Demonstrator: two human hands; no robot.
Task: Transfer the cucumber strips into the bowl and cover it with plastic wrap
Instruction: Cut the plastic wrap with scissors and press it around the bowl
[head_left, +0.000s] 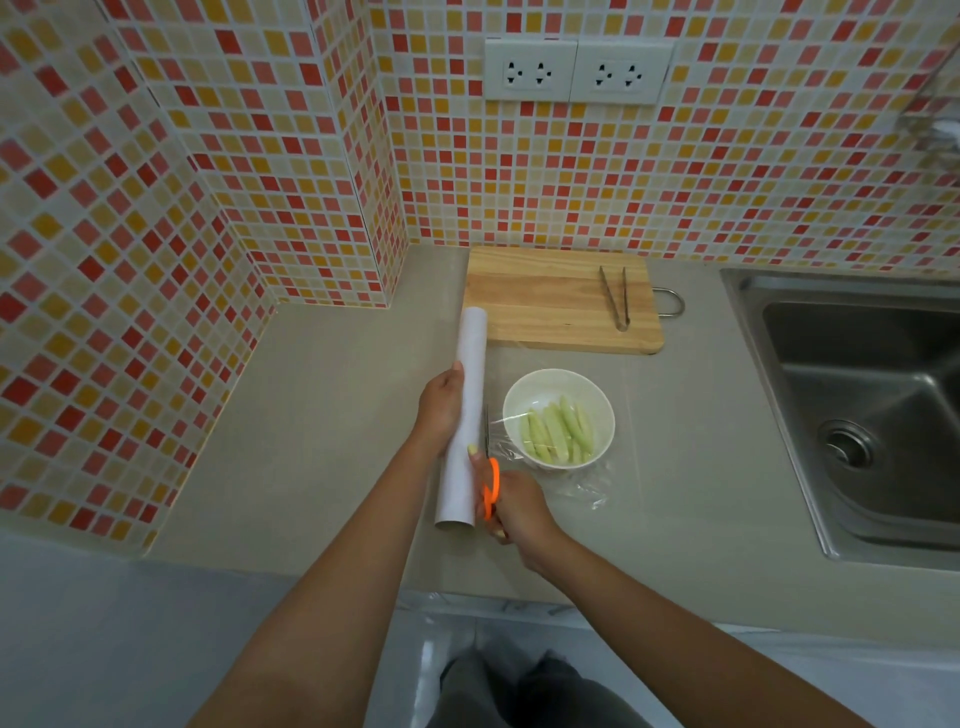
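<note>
A white bowl (558, 418) stands on the counter with several pale green cucumber strips (558, 431) inside. A clear sheet of plastic wrap (587, 486) stretches over the bowl from the white roll (465, 415) lying to its left. My left hand (441, 408) grips the roll around its middle. My right hand (517, 512) holds orange-handled scissors (491, 486), whose blades point away from me along the roll's right edge, at the wrap.
A wooden cutting board (550, 304) lies behind the bowl with metal tongs (615, 296) on it. A steel sink (862, 415) fills the right side. Tiled walls (208, 182) close the left and back. The counter's front edge (363, 577) is near me.
</note>
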